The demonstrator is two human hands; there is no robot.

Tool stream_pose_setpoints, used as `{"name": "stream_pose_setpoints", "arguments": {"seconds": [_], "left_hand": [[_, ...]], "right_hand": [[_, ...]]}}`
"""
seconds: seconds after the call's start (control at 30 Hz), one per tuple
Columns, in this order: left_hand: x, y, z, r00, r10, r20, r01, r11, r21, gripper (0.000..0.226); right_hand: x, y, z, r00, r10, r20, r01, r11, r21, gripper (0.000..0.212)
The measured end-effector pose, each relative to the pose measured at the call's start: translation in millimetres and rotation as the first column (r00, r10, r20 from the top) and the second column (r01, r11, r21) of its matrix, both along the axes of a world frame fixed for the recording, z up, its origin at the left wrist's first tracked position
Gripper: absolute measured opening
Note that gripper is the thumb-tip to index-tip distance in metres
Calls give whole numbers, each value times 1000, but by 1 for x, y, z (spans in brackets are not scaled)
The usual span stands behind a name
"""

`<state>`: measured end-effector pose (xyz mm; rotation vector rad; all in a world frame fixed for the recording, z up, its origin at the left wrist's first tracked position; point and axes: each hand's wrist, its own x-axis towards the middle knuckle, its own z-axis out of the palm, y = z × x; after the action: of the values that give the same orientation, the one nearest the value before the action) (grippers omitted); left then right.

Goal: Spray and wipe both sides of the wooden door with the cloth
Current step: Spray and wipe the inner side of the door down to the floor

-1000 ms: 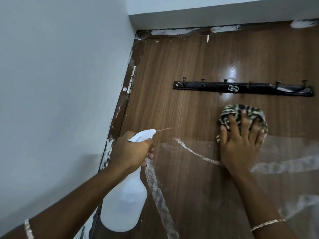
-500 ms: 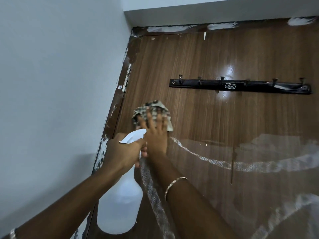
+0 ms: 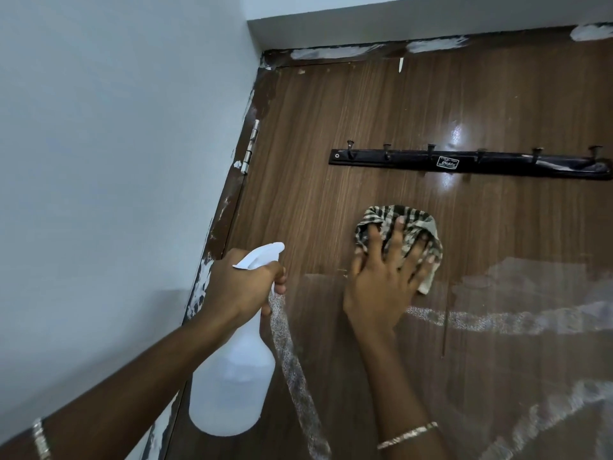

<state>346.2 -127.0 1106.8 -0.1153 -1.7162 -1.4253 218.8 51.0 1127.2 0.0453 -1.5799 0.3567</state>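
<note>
Two hands share the wiping step: right hand (image 3: pixel 384 287), fingers spread, presses cloth (image 3: pixel 408 220) on door (image 3: pixel 331 111) under hook rail (image 3: pixel 497 164); left hand (image 3: pixel 238 283) grips bottle (image 3: pixel 232 386); next move probably needs a sweeping stroke across the wood.

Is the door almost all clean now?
Not yet. Done: I can't tell which parts are wiped. In hand: the right hand presses the cloth on the door below the hook rail; the left hand grips the spray bottle. Left: white smears up top, plus the other side.
</note>
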Motion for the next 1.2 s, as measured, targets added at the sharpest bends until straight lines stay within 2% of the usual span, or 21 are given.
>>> {"name": "stream_pose_setpoints", "arguments": {"seconds": [0.07,0.13,0.2,0.27,0.33,0.4,0.53,0.7,0.8,0.87,0.97,1.03,1.1,1.2], "left_hand": [[-3,3,2,1000,8,19,-8,1000,4,14],[-5,9,2,999,25,45,-26,999,28,21],[-8,21,3,998,34,58,-37,998,59,24],[-11,33,4,997,50,57,-54,996,67,20],[-12,45,4,997,51,58,-56,994,89,16],[-13,52,4,996,39,81,-47,994,103,13],[-14,66,2,995,21,94,-29,997,78,14],[-8,85,2,998,43,41,-44,998,46,20],[-11,99,6,998,14,59,-18,998,65,18],[-11,111,10,999,-9,51,7,998,57,18],[-8,128,13,998,-47,35,45,997,57,14],[-5,141,13,999,-42,28,41,998,54,24],[-4,153,12,999,-34,5,33,998,57,19],[0,174,13,997,-69,-23,71,995,66,14]], "right_hand": [[-8,-34,1,999,35,-9,-34,997,64,51],[-17,-64,1,1000,28,-11,-24,950,310,51],[-21,-75,-3,998,-62,18,40,816,577,52],[-21,-68,3,998,-56,21,26,718,695,43],[-23,-48,9,999,32,12,-32,736,677,39],[-24,-19,7,998,67,13,-61,800,597,41],[-4,55,0,1000,13,22,-22,870,492,50],[21,129,-17,997,-74,3,72,977,200,51],[17,104,-20,999,-34,-17,35,999,30,49],[8,71,-13,998,14,-59,-8,996,91,48],[-5,54,-6,998,27,-57,-2,917,398,50],[-2,77,0,999,30,-34,-8,855,518,49],[6,113,3,1000,27,-14,-16,859,512,50],[19,181,1,999,-32,13,24,921,390,52]]}}
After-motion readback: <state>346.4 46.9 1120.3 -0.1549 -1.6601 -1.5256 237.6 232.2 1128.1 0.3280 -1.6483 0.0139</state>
